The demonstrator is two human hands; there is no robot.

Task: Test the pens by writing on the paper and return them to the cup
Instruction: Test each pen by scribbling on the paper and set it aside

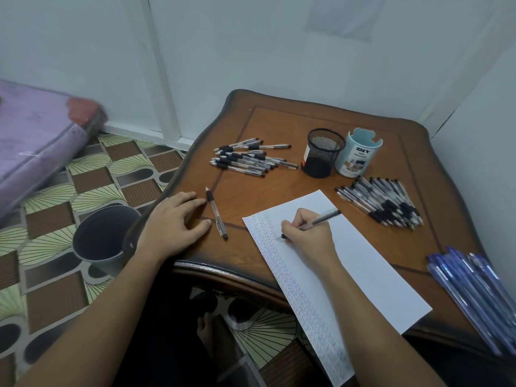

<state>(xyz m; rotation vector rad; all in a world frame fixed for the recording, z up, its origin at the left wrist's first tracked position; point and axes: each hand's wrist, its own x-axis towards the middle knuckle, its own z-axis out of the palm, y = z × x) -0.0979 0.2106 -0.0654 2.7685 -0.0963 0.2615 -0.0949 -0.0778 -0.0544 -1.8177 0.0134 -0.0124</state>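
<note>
My right hand [307, 233] grips a black pen [325, 217], its tip pressed on the white paper [371, 263], whose left strip is filled with small scribbles. My left hand [176, 219] lies flat and open on the wooden table [279, 124], fingertips close to a single black pen [216, 212] lying loose. A black mesh cup [324, 152] and a pale blue cup [357, 155] stand at the back. One pile of black pens [251, 159] lies left of the cups, another pile of black pens [385, 201] lies to their right.
A bundle of blue pens [474, 291] lies at the table's right edge. A grey bin [103, 236] stands on the patterned floor beside the table's left edge. A purple mattress [36, 141] lies at far left. Walls close in behind and to the right.
</note>
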